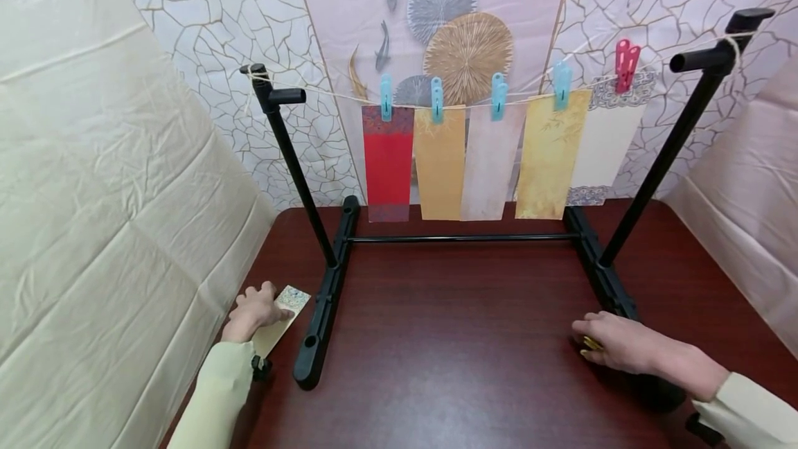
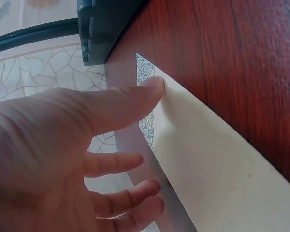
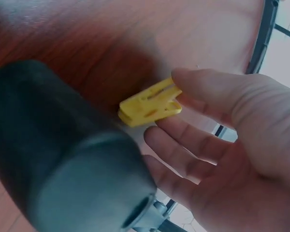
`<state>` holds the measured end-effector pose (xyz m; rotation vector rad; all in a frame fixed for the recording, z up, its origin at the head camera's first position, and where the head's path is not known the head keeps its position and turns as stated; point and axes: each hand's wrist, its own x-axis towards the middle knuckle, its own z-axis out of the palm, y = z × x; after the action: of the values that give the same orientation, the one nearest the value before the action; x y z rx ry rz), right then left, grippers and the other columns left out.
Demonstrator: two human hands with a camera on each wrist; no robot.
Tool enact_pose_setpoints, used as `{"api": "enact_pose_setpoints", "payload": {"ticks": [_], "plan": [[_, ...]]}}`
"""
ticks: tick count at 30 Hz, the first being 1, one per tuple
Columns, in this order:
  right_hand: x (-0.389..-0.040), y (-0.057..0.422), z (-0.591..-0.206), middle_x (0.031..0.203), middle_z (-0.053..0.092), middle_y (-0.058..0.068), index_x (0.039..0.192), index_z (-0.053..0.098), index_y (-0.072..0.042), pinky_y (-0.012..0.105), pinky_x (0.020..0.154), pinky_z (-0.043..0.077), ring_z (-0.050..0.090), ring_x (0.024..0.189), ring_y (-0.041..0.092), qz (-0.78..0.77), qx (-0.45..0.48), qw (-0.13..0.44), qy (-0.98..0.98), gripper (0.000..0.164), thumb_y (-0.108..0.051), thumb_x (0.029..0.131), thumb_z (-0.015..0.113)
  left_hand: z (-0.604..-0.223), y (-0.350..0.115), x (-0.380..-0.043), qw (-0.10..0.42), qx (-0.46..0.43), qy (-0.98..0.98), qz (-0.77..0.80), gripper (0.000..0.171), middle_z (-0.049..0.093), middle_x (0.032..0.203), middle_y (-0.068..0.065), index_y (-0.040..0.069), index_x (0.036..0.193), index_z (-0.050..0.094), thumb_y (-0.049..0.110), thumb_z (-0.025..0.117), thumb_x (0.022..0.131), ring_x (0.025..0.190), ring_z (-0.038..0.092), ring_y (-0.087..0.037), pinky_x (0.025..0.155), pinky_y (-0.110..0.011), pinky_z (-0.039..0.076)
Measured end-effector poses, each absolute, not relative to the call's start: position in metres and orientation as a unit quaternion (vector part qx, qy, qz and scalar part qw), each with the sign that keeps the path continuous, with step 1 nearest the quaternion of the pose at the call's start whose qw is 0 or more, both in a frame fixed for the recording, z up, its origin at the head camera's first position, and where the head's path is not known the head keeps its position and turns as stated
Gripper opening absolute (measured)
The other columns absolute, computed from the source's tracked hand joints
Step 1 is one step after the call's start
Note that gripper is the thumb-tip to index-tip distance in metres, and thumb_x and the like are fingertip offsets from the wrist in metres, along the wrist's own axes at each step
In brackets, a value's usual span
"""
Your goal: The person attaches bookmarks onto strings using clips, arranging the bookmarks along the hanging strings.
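Note:
A pale card with a patterned end lies slanting on the table at the left. My left hand is over it, and the thumb touches the card near its patterned end. Three other fingers stretch loosely beside the card's edge; the index finger is hidden behind the thumb. At the right, my right hand pinches a yellow clothespin between thumb and index finger, low over the table. The remaining fingers curl loosely near the black foot of the rack.
A black rack carries a string. Blue clothespins hold a red card, an orange card, a pale pink card and a yellow card. A red clothespin holds a white card.

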<state>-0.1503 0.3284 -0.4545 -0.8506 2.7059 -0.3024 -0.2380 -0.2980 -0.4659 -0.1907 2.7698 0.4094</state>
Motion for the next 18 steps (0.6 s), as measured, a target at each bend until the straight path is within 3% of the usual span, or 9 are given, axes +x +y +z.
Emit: {"api": "enact_pose_setpoints", "payload": {"ticks": [7, 14, 18], "plan": [[-0.1546, 0.3311, -0.4488, 0.076, 0.046, -0.010, 0.085, 0.055, -0.023, 0.020, 0.054, 0.035, 0.042, 0.064, 0.001, -0.134, -0.300, 0.136, 0.934, 0.015, -0.018, 0.082, 0.069, -0.4677, -0.2980, -0.2401, 0.174, -0.080, 0.975, 0.114, 0.063, 0.045, 0.115, -0.034, -0.001, 0.116, 0.050, 0.045, 0.070, 0.078, 0.103, 0.036, -0.054, 0.076, -0.064, 0.036], [-0.1535, 0.3302, -0.4473, 0.076, 0.046, -0.008, 0.083, 0.052, -0.024, 0.019, 0.053, 0.035, 0.041, 0.062, 0.000, -0.140, -0.295, 0.140, 0.935, 0.018, -0.018, 0.082, 0.068, -0.4697, -0.2963, -0.2423, 0.165, -0.090, 0.976, 0.114, 0.081, 0.036, 0.117, -0.037, -0.009, 0.127, 0.037, 0.045, 0.071, 0.077, 0.101, 0.033, -0.052, 0.075, -0.062, 0.035], [-0.1532, 0.3297, -0.4469, 0.074, 0.045, -0.007, 0.082, 0.050, -0.023, 0.019, 0.050, 0.036, 0.040, 0.058, -0.002, -0.148, -0.291, 0.144, 0.934, 0.019, -0.017, 0.083, 0.068, -0.4701, -0.2965, -0.2417, 0.163, -0.097, 0.974, 0.123, 0.084, 0.039, 0.117, -0.037, -0.010, 0.127, 0.032, 0.044, 0.072, 0.077, 0.103, 0.036, -0.053, 0.076, -0.061, 0.036]]}}
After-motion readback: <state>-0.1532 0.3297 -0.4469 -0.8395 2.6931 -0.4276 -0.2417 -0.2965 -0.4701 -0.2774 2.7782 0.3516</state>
